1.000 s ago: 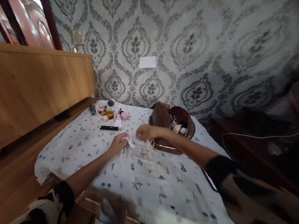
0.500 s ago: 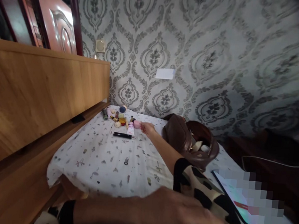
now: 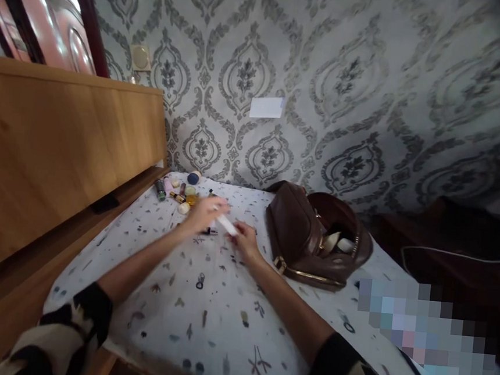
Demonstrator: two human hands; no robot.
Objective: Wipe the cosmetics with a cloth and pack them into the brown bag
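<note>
Above the printed white sheet [image 3: 170,303], a slim white object [image 3: 226,223], blurred and possibly a tube, spans my two hands. My right hand [image 3: 246,241] has its fingers closed on the lower end. At the upper end, my left hand [image 3: 206,214] also grips it, smeared by motion. Just beyond my left hand lie small cosmetics: a white round item [image 3: 184,208], a yellow-gold item [image 3: 191,197] and a dark green bottle [image 3: 160,190]. A slim black item [image 3: 210,231] rests partly hidden beneath the hands.
An open brown handbag [image 3: 290,232] with pale items inside stands right of my right hand. Farther right lies a tablet-like screen [image 3: 424,372], mostly pixelated. A wooden panel [image 3: 71,131] borders the left side; a patterned wall [image 3: 283,56] rises behind.
My left hand has swung from the lower right to the cosmetics area. My right hand has left the pink item and come nearer, with the white object now between both hands. The view has shifted.
</note>
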